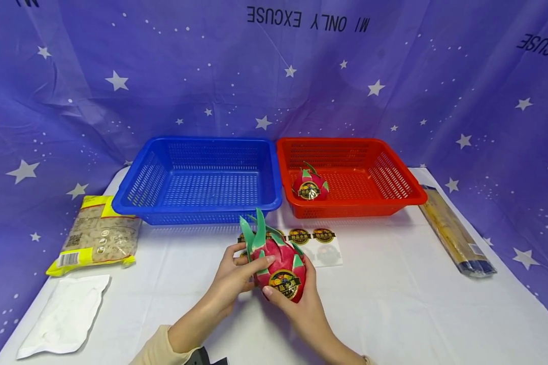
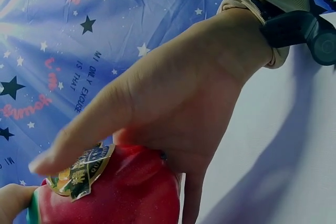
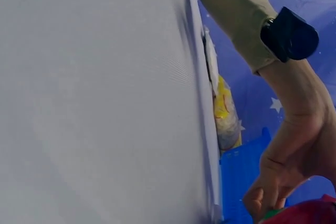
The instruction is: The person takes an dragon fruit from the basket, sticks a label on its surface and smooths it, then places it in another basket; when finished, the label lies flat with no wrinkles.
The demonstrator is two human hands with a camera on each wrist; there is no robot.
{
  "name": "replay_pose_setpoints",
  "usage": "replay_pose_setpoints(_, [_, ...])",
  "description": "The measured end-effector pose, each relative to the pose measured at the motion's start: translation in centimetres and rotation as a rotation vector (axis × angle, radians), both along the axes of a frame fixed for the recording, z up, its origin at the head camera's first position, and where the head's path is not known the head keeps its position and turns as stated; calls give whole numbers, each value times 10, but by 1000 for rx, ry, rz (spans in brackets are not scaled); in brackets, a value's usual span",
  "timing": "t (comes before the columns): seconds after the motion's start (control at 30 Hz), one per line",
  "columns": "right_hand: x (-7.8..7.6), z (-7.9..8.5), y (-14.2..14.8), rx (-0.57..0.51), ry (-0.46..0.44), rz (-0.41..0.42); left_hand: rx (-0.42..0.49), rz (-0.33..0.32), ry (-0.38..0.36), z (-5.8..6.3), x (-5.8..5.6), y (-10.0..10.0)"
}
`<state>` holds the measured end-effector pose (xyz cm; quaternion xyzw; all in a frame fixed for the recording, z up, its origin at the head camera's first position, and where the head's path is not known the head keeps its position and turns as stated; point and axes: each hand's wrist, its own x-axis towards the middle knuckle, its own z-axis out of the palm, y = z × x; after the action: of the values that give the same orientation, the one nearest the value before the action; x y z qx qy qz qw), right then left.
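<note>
Both hands hold a red dragon fruit (image 1: 278,256) with green leaf tips above the white table. My left hand (image 1: 232,279) grips its left side, the thumb lying across the front. From the right and below, my right hand (image 1: 303,317) holds it, thumb tip by the lower edge of a round black-and-gold fruit sticker (image 1: 285,284). In the left wrist view that sticker (image 2: 84,174) sits on the red skin under a thumb. Only a sliver of the fruit (image 3: 310,214) shows in the right wrist view. Behind the fruit lies a partly hidden sheet of the same stickers (image 1: 333,248).
A blue basket (image 1: 196,215) stands at the back beside a red basket (image 1: 347,209), which contains another stickered dragon fruit (image 1: 311,183). At left lie a yellow-edged bag (image 1: 101,235) and a white packet (image 1: 66,314). A long flat package (image 1: 456,230) lies at right.
</note>
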<state>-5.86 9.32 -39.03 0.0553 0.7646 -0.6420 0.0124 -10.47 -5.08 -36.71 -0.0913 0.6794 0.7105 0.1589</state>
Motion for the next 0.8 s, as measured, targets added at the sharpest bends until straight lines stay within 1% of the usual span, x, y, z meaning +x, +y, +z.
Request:
replay_pose_setpoints(0.2, [-3, 9, 7, 39, 28, 18, 7, -13, 2, 4, 0, -2])
replay_pose_setpoints(0.3, [-5, 12, 11, 48, 27, 24, 12, -17, 6, 5, 1, -3])
replay_pose_setpoints(0.43, [-8, 15, 16, 41, 19, 62, 14, -31, 9, 7, 3, -2])
replay_pose_setpoints(0.6, [-15, 22, 26, -38, -3, 112, 2, -51, 22, 8, 5, -1])
replay_pose_setpoints(0.8, [-23, 24, 42, -166, -79, 152, 9, -87, 57, 11, 10, 1])
